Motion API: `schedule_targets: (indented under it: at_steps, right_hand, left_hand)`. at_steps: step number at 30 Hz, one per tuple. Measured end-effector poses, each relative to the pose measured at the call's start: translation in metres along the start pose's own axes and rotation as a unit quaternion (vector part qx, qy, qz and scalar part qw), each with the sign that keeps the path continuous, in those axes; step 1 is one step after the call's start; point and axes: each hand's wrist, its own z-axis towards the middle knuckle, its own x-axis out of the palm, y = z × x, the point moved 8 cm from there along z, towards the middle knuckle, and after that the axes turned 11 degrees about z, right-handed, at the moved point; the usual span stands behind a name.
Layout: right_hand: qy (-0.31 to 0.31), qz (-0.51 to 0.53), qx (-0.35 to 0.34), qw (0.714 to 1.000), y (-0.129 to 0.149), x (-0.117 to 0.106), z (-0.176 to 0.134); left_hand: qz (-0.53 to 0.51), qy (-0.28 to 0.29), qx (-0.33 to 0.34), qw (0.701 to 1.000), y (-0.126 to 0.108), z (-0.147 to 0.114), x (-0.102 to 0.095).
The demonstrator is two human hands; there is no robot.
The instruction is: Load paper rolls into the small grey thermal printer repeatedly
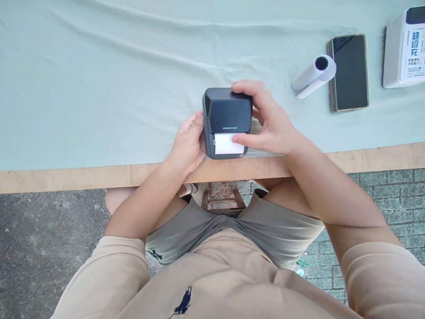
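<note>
A dark label printer [227, 115] marked NIIMBOT is held near the front edge of the table. White label paper [226, 144] shows in the slot at its near end. My left hand [189, 141] is closed around the printer's left side, the thumb along its edge and the other fingers mostly hidden beneath. My right hand [268, 122] grips the right side, with a finger over the far right corner and the thumb on the white paper.
A pale green cloth [99, 88] covers the table, whose bare wooden edge [83, 177] runs along the front. To the right lie a white cylindrical device [310, 79], a phone [350, 73] and a white box-shaped device [396, 53] with printed characters. Below, a wooden stool [222, 204] shows between my legs.
</note>
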Motion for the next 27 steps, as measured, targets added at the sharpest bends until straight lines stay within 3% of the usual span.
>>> schedule_targets:
  at_steps: [11, 27]
  right_hand:
    - [0.0, -0.001, 0.049, 0.999, -0.0055, -0.0008, 0.0009]
    - [-0.023, 0.027, 0.046, 0.998, -0.0038, -0.0022, -0.0024]
  left_hand:
    - [0.011, 0.007, 0.014, 1.0, 0.0008, 0.0, -0.0014]
    - [-0.002, 0.018, 0.009, 1.0, -0.0007, -0.0027, 0.001]
